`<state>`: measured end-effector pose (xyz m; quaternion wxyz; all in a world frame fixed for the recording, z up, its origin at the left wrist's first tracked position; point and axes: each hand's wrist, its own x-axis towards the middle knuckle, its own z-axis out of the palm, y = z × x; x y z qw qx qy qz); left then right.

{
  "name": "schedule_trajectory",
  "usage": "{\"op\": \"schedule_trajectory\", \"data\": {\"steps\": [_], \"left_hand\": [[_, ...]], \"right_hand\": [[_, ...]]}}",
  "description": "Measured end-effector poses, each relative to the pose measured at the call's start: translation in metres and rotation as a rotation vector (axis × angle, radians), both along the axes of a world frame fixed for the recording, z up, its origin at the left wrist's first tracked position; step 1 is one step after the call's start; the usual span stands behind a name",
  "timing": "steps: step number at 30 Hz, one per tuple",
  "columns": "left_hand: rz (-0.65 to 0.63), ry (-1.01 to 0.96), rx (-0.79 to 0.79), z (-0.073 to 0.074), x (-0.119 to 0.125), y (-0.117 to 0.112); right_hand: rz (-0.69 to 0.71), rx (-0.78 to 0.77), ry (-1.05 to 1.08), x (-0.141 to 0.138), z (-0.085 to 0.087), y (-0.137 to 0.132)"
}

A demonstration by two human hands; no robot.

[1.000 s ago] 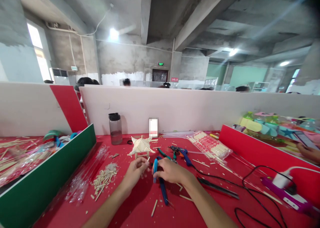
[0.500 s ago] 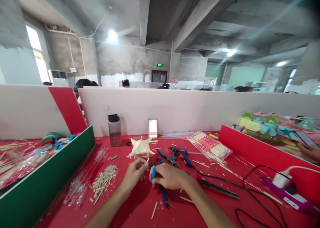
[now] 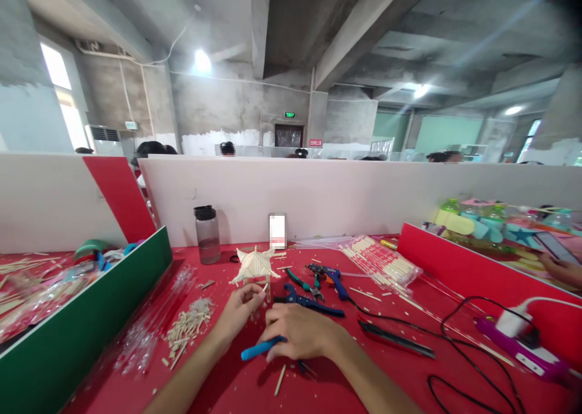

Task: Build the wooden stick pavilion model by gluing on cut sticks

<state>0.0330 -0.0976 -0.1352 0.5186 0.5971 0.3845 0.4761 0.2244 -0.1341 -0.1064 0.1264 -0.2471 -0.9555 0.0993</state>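
Observation:
My left hand (image 3: 240, 308) pinches a short wooden stick (image 3: 265, 287) between thumb and fingertips, just in front of a small pavilion-like model (image 3: 255, 265) of pale sticks with a pointed, flared roof. My right hand (image 3: 297, 332), palm down, has its fingers closed round a bright blue pen (image 3: 261, 348), which points left and slightly toward me. Right behind that hand lies a dark blue hand tool (image 3: 313, 305); the hand partly covers it. One loose stick (image 3: 280, 380) lies on the red tabletop (image 3: 245, 390) in front of the right hand.
Cut stick pieces (image 3: 188, 329) are heaped on the left. Green-handled pliers (image 3: 302, 282), a blue glue gun (image 3: 334, 279) and a black cutter (image 3: 395, 338) lie rightward. A bottle (image 3: 207, 235) stands behind. A cable (image 3: 443, 347) and purple power strip (image 3: 527, 353) are at right.
My right hand has turned the blue pen from upright to lying nearly level, pointing left. More of the dark blue tool shows behind that hand. My left hand has barely shifted, still holding the stick.

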Motion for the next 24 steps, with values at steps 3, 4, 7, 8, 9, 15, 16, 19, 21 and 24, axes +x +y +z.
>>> {"op": "schedule_trajectory", "data": {"steps": [3, 4, 7, 8, 9, 15, 16, 19, 21, 24], "left_hand": [[-0.015, -0.001, -0.007, 0.002, 0.001, -0.002], [-0.016, 0.003, -0.004, 0.002, 0.001, -0.002], [-0.031, 0.023, 0.006, 0.004, 0.001, -0.003], [-0.036, 0.026, 0.007, 0.004, 0.001, -0.003], [-0.04, 0.028, 0.009, 0.004, 0.001, -0.003], [-0.057, 0.027, 0.012, 0.001, 0.001, -0.003], [-0.061, 0.025, 0.006, 0.0, 0.001, -0.003], [-0.066, 0.03, 0.017, 0.0, 0.001, -0.003], [-0.062, 0.045, 0.032, 0.0, 0.001, -0.003], [-0.064, 0.067, 0.025, -0.001, 0.002, -0.003]], "right_hand": [[-0.001, 0.067, -0.021, -0.005, -0.006, 0.002], [0.004, 0.085, -0.027, -0.007, -0.008, 0.002], [0.026, 0.134, -0.057, -0.009, -0.012, 0.004], [0.033, 0.146, -0.069, -0.01, -0.013, 0.004], [0.038, 0.157, -0.077, -0.01, -0.013, 0.004], [0.047, 0.161, -0.05, -0.015, -0.015, 0.003], [0.049, 0.14, -0.034, -0.015, -0.013, 0.001], [0.031, 0.026, 0.029, -0.004, -0.002, -0.002], [-0.044, -0.058, 0.085, 0.011, 0.008, 0.0], [-0.311, -0.099, 0.249, 0.035, 0.022, 0.022]]}}
